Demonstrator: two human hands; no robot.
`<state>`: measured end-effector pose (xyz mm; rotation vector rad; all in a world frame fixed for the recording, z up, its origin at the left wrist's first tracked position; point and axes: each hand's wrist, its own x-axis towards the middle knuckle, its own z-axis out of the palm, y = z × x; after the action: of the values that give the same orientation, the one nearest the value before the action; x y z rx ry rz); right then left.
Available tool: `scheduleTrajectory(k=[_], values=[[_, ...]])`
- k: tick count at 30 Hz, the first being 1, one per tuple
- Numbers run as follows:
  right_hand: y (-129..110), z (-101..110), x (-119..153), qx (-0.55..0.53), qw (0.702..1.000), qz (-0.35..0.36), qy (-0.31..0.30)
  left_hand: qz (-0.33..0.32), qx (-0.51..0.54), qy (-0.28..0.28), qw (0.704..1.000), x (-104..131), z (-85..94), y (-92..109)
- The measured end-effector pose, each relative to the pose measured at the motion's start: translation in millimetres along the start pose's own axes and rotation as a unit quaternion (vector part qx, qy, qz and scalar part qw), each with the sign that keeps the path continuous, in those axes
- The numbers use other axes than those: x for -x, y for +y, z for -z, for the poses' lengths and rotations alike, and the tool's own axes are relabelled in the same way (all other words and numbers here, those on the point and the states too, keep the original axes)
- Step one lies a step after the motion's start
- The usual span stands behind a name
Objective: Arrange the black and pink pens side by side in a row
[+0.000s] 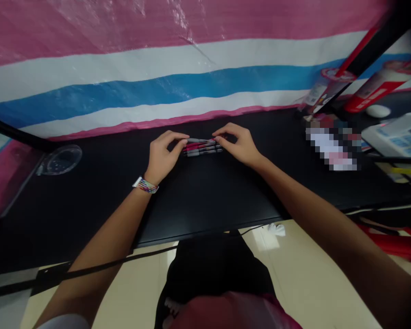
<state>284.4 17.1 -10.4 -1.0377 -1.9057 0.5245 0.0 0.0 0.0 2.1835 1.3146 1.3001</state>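
Observation:
Several pens (204, 152) with grey, black and pink-red parts lie side by side in a row on the black table (212, 196). Along the far side of the row is a grey pen (197, 140), pinched at its left end by the thumb and forefinger of my left hand (164, 153). Thumb and forefinger of my right hand (239, 142) close on the right end of the pens, seemingly the same grey pen; the fingertips cover that end. A woven multicoloured band (146, 185) circles my left wrist.
On the left lies a clear round plastic lid (62, 160). At the right stand a clear cup (325, 91) with a red straw, a red-and-white container (376, 89) and a white box (397, 135). A striped plastic sheet (178, 87) hangs behind; a black cable (106, 265) crosses in front.

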Motion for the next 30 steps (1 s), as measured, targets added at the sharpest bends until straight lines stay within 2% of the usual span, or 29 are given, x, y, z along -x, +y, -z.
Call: scheduleTrajectory(k=[5,8,12,16,22,26,30], values=[[7,2,-2,-0.012,0.999,-0.041,0.012,0.05,0.07,0.02,0.996,1,-4.0,-10],[12,-1,-4,-0.085,0.992,-0.087,0.021,0.06,0.099,0.021,0.993,1,-6.6,-13],[15,-5,-6,-0.221,0.961,-0.166,0.022,0.056,0.098,0.026,0.993,2,-7.1,-13],[11,-4,-7,-0.329,0.922,-0.202,0.011,0.029,0.082,0.027,0.996,2,-5.5,-12],[5,-4,-6,-0.38,0.901,-0.212,0.004,-0.013,0.021,0.014,1.0,1,-5.0,-8],[6,-8,-5,-0.378,0.907,-0.189,0.007,-0.039,-0.013,-0.005,0.999,1,-3.3,-5],[7,-11,-3,-0.367,0.914,-0.174,0.008,-0.032,-0.019,-0.027,0.999,1,-1.4,-3]])
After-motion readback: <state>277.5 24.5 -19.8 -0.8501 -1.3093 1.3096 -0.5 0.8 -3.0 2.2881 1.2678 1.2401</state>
